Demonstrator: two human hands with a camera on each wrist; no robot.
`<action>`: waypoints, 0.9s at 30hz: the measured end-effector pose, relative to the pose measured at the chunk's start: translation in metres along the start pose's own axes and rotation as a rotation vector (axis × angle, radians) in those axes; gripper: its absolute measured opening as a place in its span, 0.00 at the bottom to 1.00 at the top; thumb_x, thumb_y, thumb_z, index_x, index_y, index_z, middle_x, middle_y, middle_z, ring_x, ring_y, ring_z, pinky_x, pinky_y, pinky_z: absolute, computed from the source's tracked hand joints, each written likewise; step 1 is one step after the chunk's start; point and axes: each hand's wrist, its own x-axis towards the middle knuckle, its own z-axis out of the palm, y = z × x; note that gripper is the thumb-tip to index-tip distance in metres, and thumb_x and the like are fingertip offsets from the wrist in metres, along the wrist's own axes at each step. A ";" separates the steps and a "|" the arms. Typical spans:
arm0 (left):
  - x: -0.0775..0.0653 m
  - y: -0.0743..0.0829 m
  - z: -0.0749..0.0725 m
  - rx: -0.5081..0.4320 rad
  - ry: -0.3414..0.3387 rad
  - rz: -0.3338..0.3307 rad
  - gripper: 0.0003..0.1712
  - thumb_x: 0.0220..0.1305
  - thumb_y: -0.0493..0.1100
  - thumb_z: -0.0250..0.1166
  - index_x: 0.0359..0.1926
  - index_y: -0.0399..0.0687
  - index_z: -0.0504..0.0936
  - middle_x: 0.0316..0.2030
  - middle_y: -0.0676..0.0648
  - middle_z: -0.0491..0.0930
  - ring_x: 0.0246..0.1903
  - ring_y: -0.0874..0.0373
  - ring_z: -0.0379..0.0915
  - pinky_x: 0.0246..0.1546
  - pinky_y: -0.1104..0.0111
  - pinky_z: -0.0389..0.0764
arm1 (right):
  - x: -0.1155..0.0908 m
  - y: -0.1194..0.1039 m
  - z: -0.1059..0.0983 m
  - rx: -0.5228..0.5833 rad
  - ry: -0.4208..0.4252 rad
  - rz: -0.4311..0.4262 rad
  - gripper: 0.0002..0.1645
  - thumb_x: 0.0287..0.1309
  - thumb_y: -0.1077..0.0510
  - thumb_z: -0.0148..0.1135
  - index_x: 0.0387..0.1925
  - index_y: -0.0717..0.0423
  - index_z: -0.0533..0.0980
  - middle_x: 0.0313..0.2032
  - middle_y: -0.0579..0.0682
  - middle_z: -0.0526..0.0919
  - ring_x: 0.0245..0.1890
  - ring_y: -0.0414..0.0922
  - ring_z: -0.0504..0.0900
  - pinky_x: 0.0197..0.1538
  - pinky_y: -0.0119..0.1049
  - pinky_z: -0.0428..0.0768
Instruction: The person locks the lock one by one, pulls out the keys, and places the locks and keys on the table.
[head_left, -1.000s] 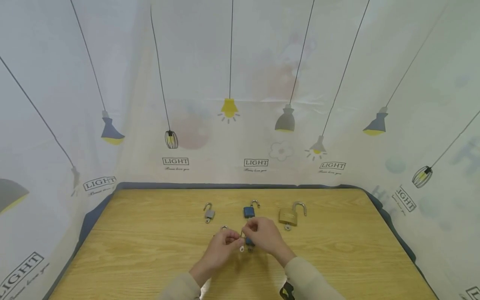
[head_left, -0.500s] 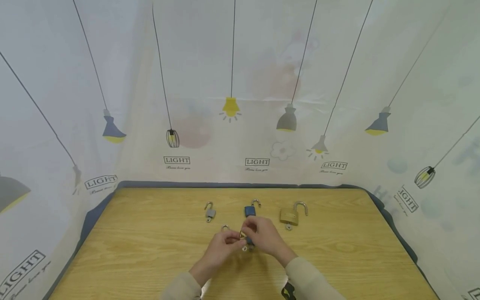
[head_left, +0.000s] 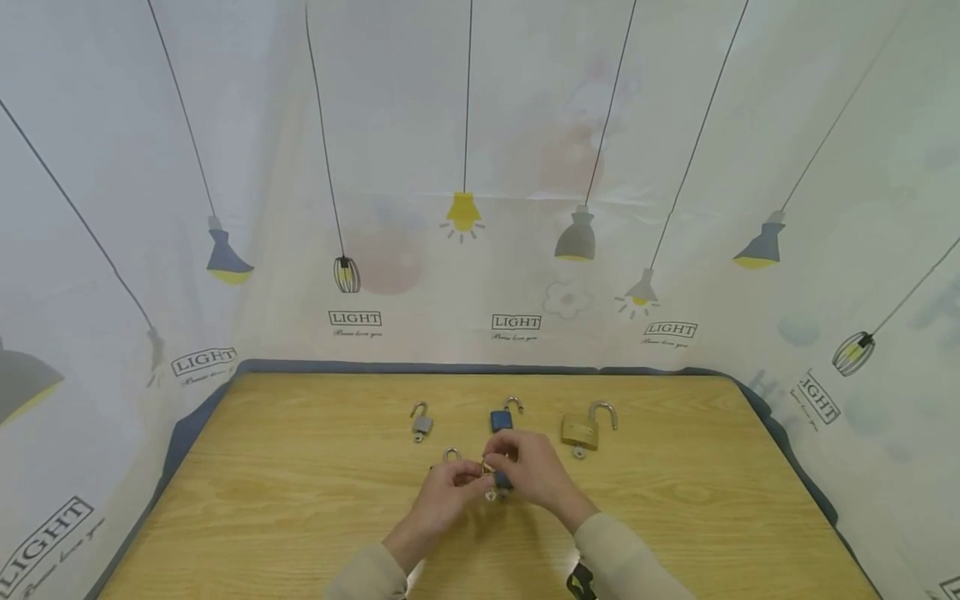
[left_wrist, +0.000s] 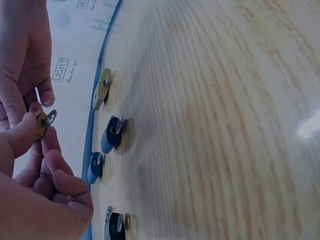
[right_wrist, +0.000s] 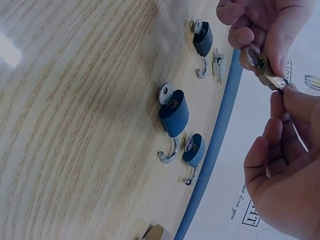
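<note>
Between thumb and fingers my left hand (head_left: 442, 500) pinches a small brass padlock (right_wrist: 267, 75), raised above the table. A key (left_wrist: 51, 117) stands in the bottom of its body. My right hand (head_left: 538, 477) meets it from the other side, fingertips pinching the padlock at its shackle end; those fingertips largely hide the shackle. Just beyond and below the hands lie a blue padlock (right_wrist: 175, 115) and a black padlock (right_wrist: 203, 40), each with its shackle open and a key in it. In the head view the hands partly cover both.
Along the back of the wooden table (head_left: 300, 467) lie a small grey padlock (head_left: 422, 426), another blue padlock (head_left: 501, 420) and a large brass padlock (head_left: 580, 432), all with open shackles and keys. A lamp-printed curtain (head_left: 405, 167) hangs behind the far edge.
Both hands keep their hold on the small brass padlock and stay almost in place. Its key has shifted slightly right. The head view has drifted a little; the other padlocks lie still.
</note>
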 end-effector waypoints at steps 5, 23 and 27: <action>0.001 0.000 0.001 0.011 0.016 0.011 0.14 0.63 0.45 0.64 0.43 0.39 0.80 0.38 0.47 0.80 0.40 0.56 0.72 0.43 0.62 0.74 | 0.000 0.000 -0.002 -0.037 0.006 0.002 0.04 0.61 0.56 0.62 0.31 0.44 0.80 0.30 0.38 0.81 0.30 0.38 0.75 0.35 0.35 0.75; 0.000 0.000 0.008 0.037 0.028 0.026 0.09 0.62 0.41 0.64 0.39 0.40 0.81 0.34 0.47 0.80 0.34 0.57 0.72 0.36 0.65 0.73 | -0.006 -0.001 0.005 -0.179 0.061 -0.040 0.04 0.54 0.59 0.67 0.27 0.46 0.81 0.24 0.37 0.80 0.24 0.35 0.71 0.28 0.30 0.72; 0.000 -0.001 0.009 0.046 0.032 0.017 0.09 0.62 0.41 0.64 0.39 0.40 0.81 0.34 0.48 0.79 0.36 0.56 0.71 0.38 0.65 0.73 | -0.007 -0.001 0.007 -0.216 0.061 -0.046 0.04 0.54 0.59 0.67 0.27 0.46 0.81 0.26 0.38 0.81 0.25 0.34 0.73 0.30 0.30 0.74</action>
